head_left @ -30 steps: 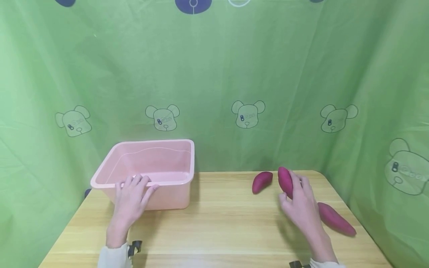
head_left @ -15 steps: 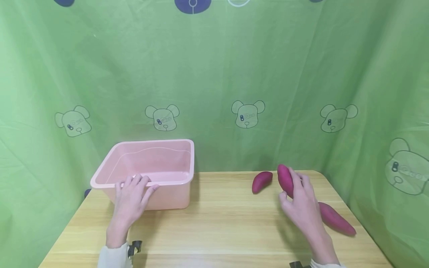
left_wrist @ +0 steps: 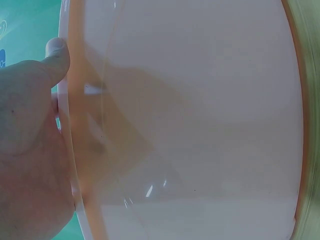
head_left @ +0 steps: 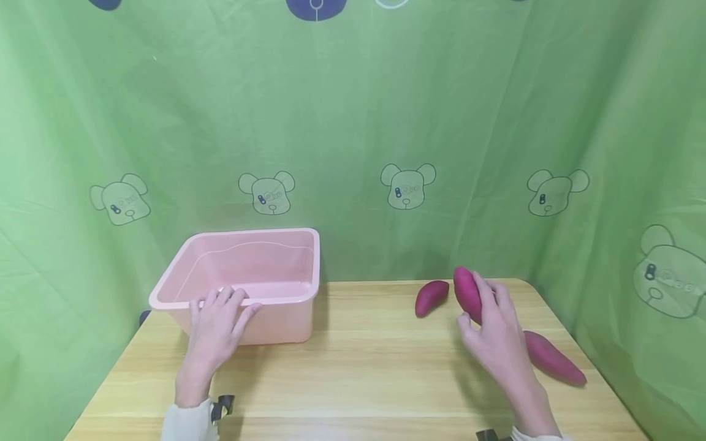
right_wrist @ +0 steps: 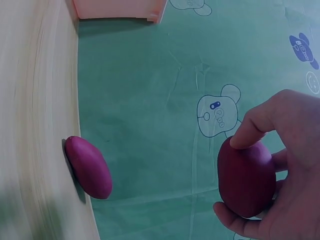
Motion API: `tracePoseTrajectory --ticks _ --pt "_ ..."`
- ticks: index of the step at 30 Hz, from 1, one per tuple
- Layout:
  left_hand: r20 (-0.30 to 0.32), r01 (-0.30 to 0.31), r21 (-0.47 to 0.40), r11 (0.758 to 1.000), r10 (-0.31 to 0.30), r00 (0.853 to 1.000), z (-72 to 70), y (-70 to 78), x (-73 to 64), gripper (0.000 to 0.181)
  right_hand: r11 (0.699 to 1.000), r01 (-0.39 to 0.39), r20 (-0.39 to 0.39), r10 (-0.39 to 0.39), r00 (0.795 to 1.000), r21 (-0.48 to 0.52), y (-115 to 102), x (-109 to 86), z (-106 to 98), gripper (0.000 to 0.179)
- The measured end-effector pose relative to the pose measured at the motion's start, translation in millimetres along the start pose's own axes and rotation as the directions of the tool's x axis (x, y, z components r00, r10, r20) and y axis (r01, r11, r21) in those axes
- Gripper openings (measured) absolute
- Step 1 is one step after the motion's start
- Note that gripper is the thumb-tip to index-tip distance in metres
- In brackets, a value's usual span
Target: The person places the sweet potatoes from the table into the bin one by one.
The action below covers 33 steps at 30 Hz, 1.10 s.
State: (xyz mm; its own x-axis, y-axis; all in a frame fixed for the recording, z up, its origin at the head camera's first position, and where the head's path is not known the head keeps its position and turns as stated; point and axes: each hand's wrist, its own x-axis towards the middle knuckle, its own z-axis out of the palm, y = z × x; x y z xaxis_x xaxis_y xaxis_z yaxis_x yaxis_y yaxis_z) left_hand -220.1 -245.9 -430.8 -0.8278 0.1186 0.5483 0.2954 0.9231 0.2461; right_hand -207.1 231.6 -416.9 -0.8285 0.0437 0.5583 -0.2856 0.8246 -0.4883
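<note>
Above the far right part of the table [head_left: 375, 373], the right hand [head_left: 496, 331] holds a purple sweet potato [head_left: 466, 294], pinched between thumb and curled fingers, its free end directed toward the green curtain [head_left: 342, 122]. To the left, near the table's far edge, lies a smaller curved sweet potato [head_left: 431, 298]; a third sweet potato [head_left: 554, 359] lies just right of that hand, near the right edge. At left stands a pink plastic tub [head_left: 281, 321], upright. The left hand [head_left: 212, 334] grips its near rim, fingers hooked over the top, thumb extended along the rim.
</note>
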Motion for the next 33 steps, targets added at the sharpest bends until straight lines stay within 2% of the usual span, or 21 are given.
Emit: tracePoseTrajectory --ticks 25,33 --pt "0.025 0.012 0.005 1.000 -0.012 1.000 -1.7 0.3 0.1 0.031 0.998 0.051 -0.011 -0.050 0.999 0.022 -10.7 -2.0 3.0 0.080" --pt "0.015 0.007 0.010 1.000 -0.007 1.000 -1.6 0.6 0.2 0.031 0.996 0.077 -0.017 -0.076 0.997 0.048 -14.6 -3.0 5.6 0.081"
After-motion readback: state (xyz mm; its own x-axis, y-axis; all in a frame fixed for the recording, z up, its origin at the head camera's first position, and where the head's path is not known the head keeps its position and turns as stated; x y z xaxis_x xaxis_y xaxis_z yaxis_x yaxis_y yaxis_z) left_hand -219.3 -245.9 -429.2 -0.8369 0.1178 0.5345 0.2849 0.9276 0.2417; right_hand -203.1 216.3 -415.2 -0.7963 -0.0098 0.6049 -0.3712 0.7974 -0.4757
